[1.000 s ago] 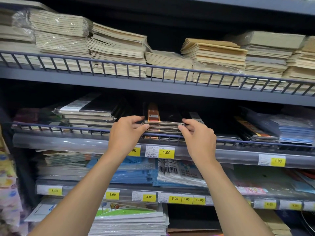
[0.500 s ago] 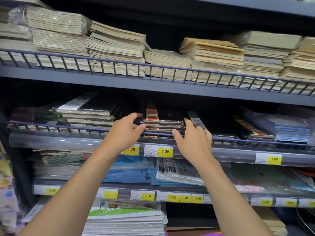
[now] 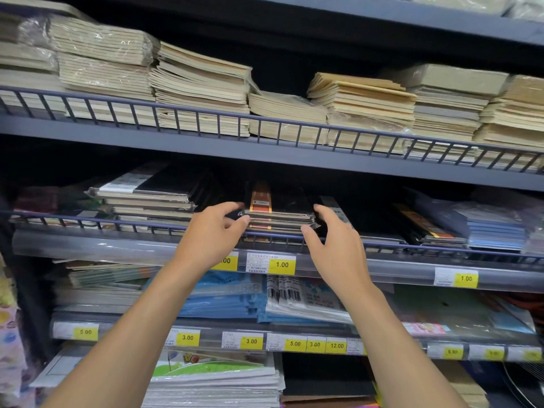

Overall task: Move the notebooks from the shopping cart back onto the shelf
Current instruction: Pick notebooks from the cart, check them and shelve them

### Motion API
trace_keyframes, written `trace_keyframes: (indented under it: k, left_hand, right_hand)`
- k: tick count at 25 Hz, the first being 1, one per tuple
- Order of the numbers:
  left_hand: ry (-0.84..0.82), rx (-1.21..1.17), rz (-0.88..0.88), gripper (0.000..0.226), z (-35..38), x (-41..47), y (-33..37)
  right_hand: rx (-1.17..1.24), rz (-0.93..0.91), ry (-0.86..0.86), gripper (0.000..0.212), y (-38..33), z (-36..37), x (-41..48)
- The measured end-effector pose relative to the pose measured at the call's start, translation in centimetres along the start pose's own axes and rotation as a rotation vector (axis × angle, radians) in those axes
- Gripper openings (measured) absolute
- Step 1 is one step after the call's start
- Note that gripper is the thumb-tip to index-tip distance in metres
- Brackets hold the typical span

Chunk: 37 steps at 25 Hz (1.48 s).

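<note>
Notebooks (image 3: 279, 214) lie stacked on the middle shelf (image 3: 382, 265). Left hand (image 3: 212, 237) curls at the stack's left corner, grip unclear. Right hand (image 3: 335, 248) is spread, holding nothing. Risk: a nudge could slide the slick-wrapped top copies askew.

Your middle shelf (image 3: 88, 245), fenced by a wire rail (image 3: 147, 223), carries a short stack of black notebooks (image 3: 279, 214) between your left fingers (image 3: 223, 208) and right fingers (image 3: 329, 214). Just left of your left fingers sits a taller black pile (image 3: 153, 198). Right of your right fingers lie flatter orange-banded notebooks (image 3: 424, 228), then blue notebooks (image 3: 494, 231). Above your fingers, the upper shelf (image 3: 206, 142) holds cream stacks (image 3: 200, 92).
</note>
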<state>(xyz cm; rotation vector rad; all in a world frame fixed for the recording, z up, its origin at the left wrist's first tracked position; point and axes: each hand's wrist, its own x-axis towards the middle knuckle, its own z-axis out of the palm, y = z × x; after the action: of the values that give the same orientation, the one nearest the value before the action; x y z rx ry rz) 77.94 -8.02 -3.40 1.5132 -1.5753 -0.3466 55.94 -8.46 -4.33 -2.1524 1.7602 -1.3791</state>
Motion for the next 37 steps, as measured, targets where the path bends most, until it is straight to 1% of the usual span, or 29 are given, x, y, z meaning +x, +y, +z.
trace_keyframes:
  k: [2, 5, 8, 11, 21, 27, 30, 33, 37]
  left_hand:
    - [0.055, 0.011, 0.017, 0.045, 0.4, -0.1, 0.0]
    - [0.105, 0.031, 0.034, 0.044, 0.8, -0.2, 0.0]
    - [0.131, 0.075, 0.060, 0.044, 1.1, -0.4, -0.2]
    - [0.137, 0.103, 0.071, 0.045, 1.3, -0.4, -0.4]
    - [0.173, 0.093, 0.071, 0.045, 1.8, -0.2, -0.6]
    - [0.105, 0.054, 0.055, 0.048, 1.4, 0.1, -0.9]
    - [0.123, 0.054, 0.047, 0.047, 1.6, 0.2, -1.0]
    - [0.143, 0.075, 0.061, 0.042, 1.7, 0.1, -1.2]
    - [0.142, 0.088, 0.083, 0.031, 1.8, 0.2, -1.5]
  right_hand:
    - [0.042, -0.032, 0.021, 0.045, 0.0, 0.3, 0.0]
    - [-0.003, -0.056, 0.048, 0.038, 0.3, 0.7, 0.2]
    - [-0.031, -0.079, 0.057, 0.037, 0.6, 0.9, 0.1]
    - [-0.073, -0.105, 0.059, 0.040, 0.7, 0.9, 0.0]
    - [-0.079, -0.100, 0.116, 0.038, 0.4, 0.9, -0.1]
    - [-0.078, -0.090, 0.098, 0.040, 0.7, 1.1, 0.3]
    - [-0.102, -0.114, 0.108, 0.041, 0.5, 1.3, 0.1]
    - [-0.105, -0.118, 0.107, 0.041, 0.6, 1.3, 0.0]
    - [-0.062, -0.053, 0.065, 0.042, 0.8, 0.9, 0.1]
